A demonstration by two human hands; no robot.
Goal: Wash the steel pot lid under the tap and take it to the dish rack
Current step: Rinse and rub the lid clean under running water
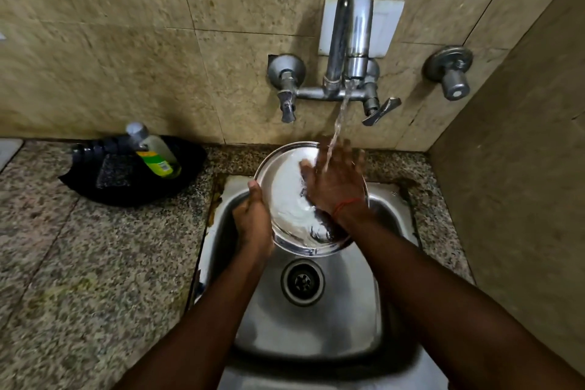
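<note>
A home kitchen washing corner is shown: a small steel sink (364,310) is set into a speckled granite table (79,263), a wall-mounted tap (349,32) is fixed to beige stone tiles (110,41), and a dish-soap bottle (155,152) is kept in a black tray (190,168).

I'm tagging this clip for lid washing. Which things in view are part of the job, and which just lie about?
In use: steel lid, left hand gripping its rim, right hand rubbing it, running tap, sink.

Lying about: soap bottle, scrub pad, black tray, spare wall valve.
</note>
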